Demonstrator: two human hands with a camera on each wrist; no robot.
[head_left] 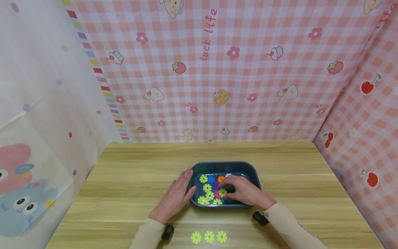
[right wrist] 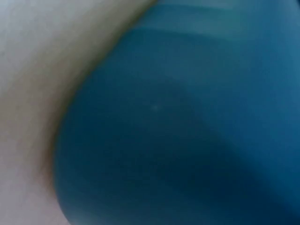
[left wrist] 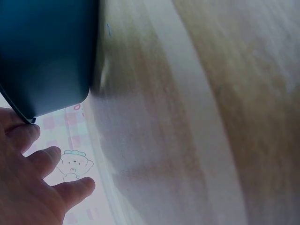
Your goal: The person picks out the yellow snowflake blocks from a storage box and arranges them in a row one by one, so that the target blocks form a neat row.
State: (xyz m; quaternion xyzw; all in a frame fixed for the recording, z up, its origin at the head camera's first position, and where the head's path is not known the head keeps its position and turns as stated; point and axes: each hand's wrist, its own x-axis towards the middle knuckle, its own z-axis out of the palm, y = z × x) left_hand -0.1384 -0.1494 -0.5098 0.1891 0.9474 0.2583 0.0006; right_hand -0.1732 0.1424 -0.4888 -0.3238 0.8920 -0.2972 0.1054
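Note:
A dark blue tray (head_left: 255,173) stands on the wooden table with several notched plastic discs inside: yellow-green, blue, orange, purple, pink and white. My right hand (head_left: 244,190) reaches into it, thumb and fingers curled, and pinches a yellow-green disc (head_left: 222,192) above the pink disc (head_left: 217,194). Along the tray's left side lies my left hand (head_left: 174,199), fingers extended, touching the rim. The left wrist view shows this left hand (left wrist: 33,173) beside the tray's wall (left wrist: 51,61). Only the blurred tray wall (right wrist: 164,117) fills most of the right wrist view; the right fingers are out of that view.
Three yellow-green discs (head_left: 209,237) lie in a row on the table (head_left: 130,186) near its front edge. A pink checked cloth (head_left: 217,79) hangs behind the table, with more patterned cloth at both sides.

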